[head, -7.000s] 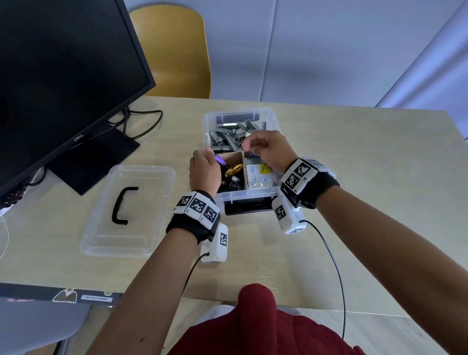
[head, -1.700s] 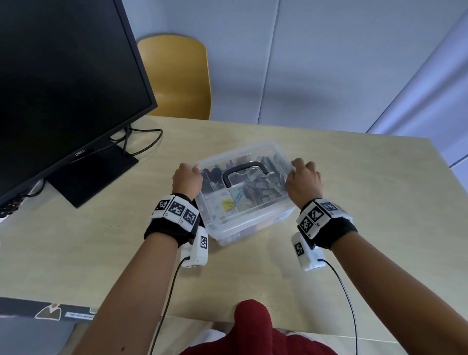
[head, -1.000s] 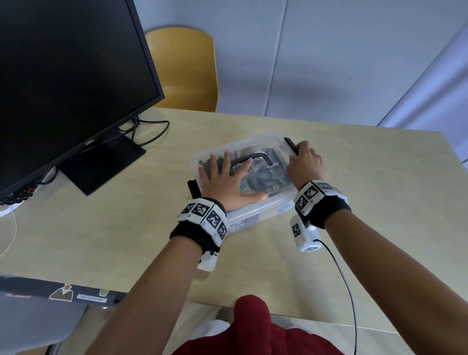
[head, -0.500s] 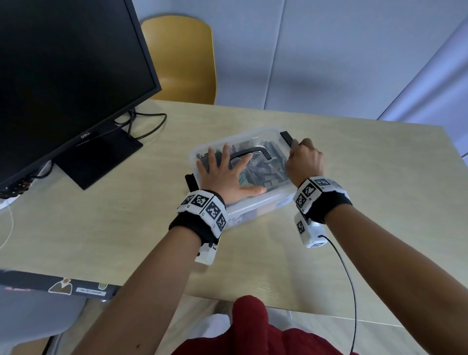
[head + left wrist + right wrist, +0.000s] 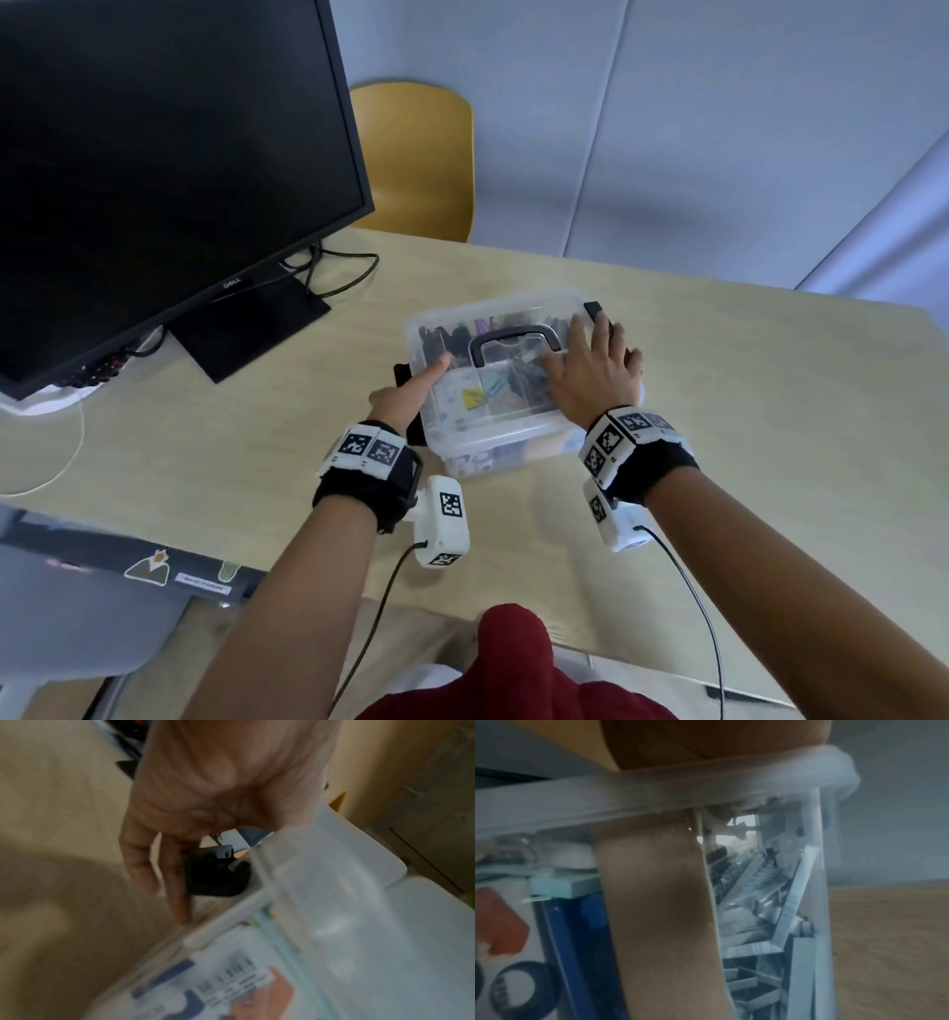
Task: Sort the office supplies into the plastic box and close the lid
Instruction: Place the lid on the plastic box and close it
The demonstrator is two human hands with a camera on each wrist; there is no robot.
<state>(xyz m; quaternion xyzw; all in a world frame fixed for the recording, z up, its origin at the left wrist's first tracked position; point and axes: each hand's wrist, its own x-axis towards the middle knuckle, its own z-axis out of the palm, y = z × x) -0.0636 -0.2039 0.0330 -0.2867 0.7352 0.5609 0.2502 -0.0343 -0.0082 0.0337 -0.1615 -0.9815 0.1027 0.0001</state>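
Status: roles swapped since last half-second | right hand (image 5: 590, 375) lay flat on lid (image 5: 513, 360), fingers spread | left hand (image 5: 405, 398) curled at 9 o'clock latch (image 5: 213, 872) | plastic box (image 5: 508, 447) mid-surface (image 5: 744, 411), supplies inside | judged: latching remained.

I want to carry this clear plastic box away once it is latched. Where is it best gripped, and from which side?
By the black arched handle in the middle of the clear plastic lid, coming straight down from above. It stands up off the lid, probably leaving room for fingers beneath, and sits centred, so the clear plastic box should hang level.
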